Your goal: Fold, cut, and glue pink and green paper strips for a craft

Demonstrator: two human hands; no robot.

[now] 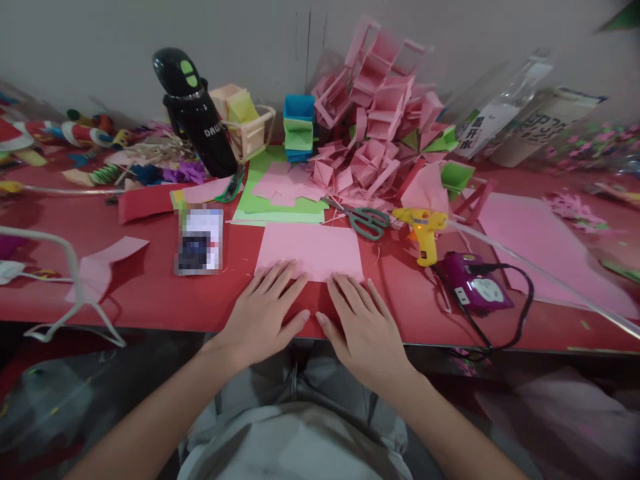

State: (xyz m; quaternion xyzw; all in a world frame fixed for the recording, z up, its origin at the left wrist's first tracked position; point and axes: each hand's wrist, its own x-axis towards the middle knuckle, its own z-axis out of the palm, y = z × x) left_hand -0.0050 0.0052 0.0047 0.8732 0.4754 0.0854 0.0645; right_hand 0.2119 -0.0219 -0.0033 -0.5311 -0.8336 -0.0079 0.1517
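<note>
A pink sheet of paper point(310, 248) lies flat on the red tabletop point(165, 300) in front of me. My left hand point(267, 303) rests palm down, its fingertips on the paper's near left part. On the near right part lie the fingertips of my right hand point(357, 313), also flat. Both thumbs point inward, a small gap between them, and neither hand grips anything. Just beyond the sheet's right corner are scissors with grey-green handles point(369, 223). Green paper point(280, 212) and a cut pink piece point(287, 183) lie behind it.
Right: a yellow glue gun point(423, 230), a purple power socket box point(477, 283) with a black cord, and a large pink sheet point(540, 233). Left: a blurred-out phone-like object point(200, 241) and a white wire stand point(75, 293). Behind: a black bottle point(200, 120) and piled pink paper shapes point(375, 107).
</note>
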